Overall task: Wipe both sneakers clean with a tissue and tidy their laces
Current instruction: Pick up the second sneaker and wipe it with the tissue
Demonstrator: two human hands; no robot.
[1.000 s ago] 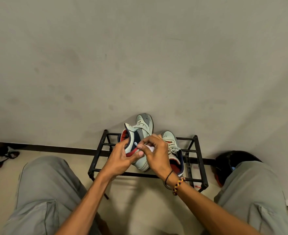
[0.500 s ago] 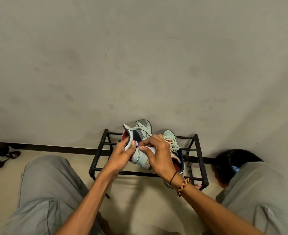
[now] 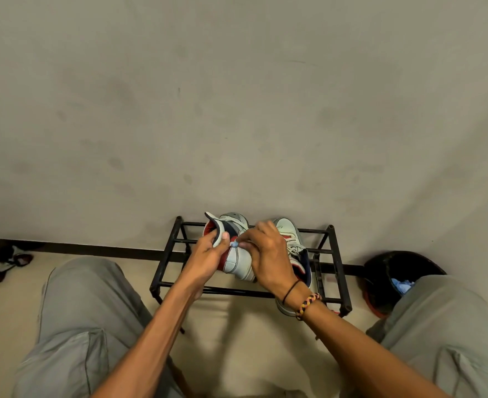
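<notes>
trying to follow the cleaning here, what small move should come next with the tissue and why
Probably drag the tissue down the sneaker's side panel: the right hand pinches it against the upper near the collar, while the left hand grips the heel, steadying it.

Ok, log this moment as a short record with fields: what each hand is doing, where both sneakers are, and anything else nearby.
left hand: grips the collar of the left sneaker, lifted over the rack
right hand: pinches a small bluish tissue against that sneaker's side
right sneaker: resting on the black metal rack, laces loose
bin: dark, right of the rack, blue scrap inside
floor, far left: dark sandals
</notes>
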